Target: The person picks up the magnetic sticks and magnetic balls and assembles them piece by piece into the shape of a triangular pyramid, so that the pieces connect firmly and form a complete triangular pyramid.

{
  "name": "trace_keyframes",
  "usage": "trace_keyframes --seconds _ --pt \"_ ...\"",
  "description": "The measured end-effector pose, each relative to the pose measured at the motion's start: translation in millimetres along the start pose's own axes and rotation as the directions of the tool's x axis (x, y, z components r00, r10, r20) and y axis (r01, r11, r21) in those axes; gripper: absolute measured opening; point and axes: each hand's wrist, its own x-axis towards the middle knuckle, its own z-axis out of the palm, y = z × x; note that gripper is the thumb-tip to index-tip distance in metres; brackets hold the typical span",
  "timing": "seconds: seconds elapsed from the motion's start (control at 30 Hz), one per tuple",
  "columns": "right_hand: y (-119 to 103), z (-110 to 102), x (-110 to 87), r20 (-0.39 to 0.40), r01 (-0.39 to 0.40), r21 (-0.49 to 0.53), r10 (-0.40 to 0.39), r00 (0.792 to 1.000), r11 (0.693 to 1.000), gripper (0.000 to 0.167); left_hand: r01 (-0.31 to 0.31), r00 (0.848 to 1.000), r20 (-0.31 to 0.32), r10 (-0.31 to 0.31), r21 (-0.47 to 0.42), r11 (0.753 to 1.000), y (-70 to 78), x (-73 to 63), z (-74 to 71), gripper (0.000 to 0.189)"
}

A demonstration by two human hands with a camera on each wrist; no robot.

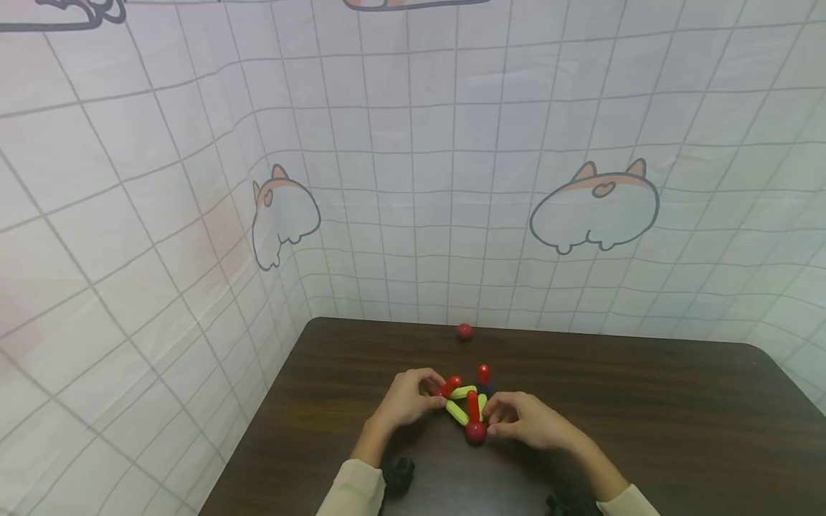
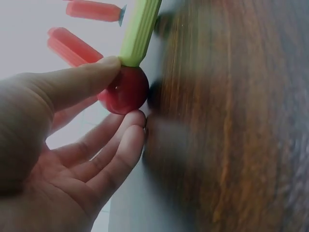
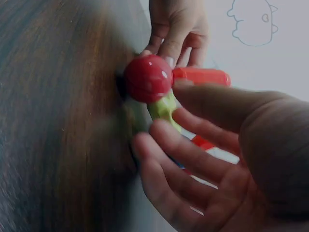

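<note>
On the table a triangle of yellow-green rods (image 1: 457, 413) joins balls at its corners, with red rods (image 1: 473, 405) rising from them. My left hand (image 1: 408, 398) holds the left corner's red ball (image 2: 126, 92), thumb on one side and fingertips on the other. A shiny red ball (image 1: 475, 432) forms the near corner. Beside it is my right hand (image 1: 532, 421), its fingers loosely bent and spread; in the right wrist view the thumb tip lies close to this ball and its red rod, contact unclear. The far corner has a dark blue ball (image 1: 485, 388), partly hidden.
A loose red ball (image 1: 464, 331) lies near the back edge of the dark wooden table (image 1: 645, 401). Behind and to the left hangs a white gridded curtain (image 1: 413, 215) with animal drawings. Dark objects (image 1: 399, 474) sit beside both forearms.
</note>
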Motion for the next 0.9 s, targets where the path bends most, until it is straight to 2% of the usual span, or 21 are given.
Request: trace_keyframes --seconds 0.1,0.2,0.27,0.33,0.53,0.9 --pt "0.5 -2.6 -0.8 -0.094 -0.031 -0.03 0.028 0.995 0.999 0.023 -0.011 1.0 0.002 0.011 -0.002 1.0 -0.1 0.4 0.5 0.021" --pt "0.4 -5.6 -1.0 -0.209 -0.068 -0.039 0.058 0.976 0.997 0.025 -0.011 1.0 0.016 0.011 -0.004 1.0 0.8 0.2 1.0 0.021" --pt "0.5 -7.3 -1.1 -0.253 -0.075 -0.044 0.062 0.966 0.996 0.026 -0.013 1.0 0.027 0.013 -0.015 1.0 1.7 0.0 1.2 0.021" --pt "1.0 -8.4 -0.9 -0.257 -0.057 -0.051 0.042 0.966 0.997 0.026 -0.01 0.999 0.037 0.011 -0.025 1.0 2.5 0.0 2.0 0.021" --pt "2.6 -5.6 0.8 -0.2 0.029 -0.09 -0.047 0.979 0.996 0.024 -0.027 0.999 0.042 0.028 -0.037 0.999 4.3 0.5 4.1 0.019" --pt "0.7 6.9 3.7 -0.198 0.019 -0.107 -0.04 0.979 0.994 0.025 -0.066 0.998 0.013 0.067 -0.031 0.997 6.5 -0.1 7.3 0.017"
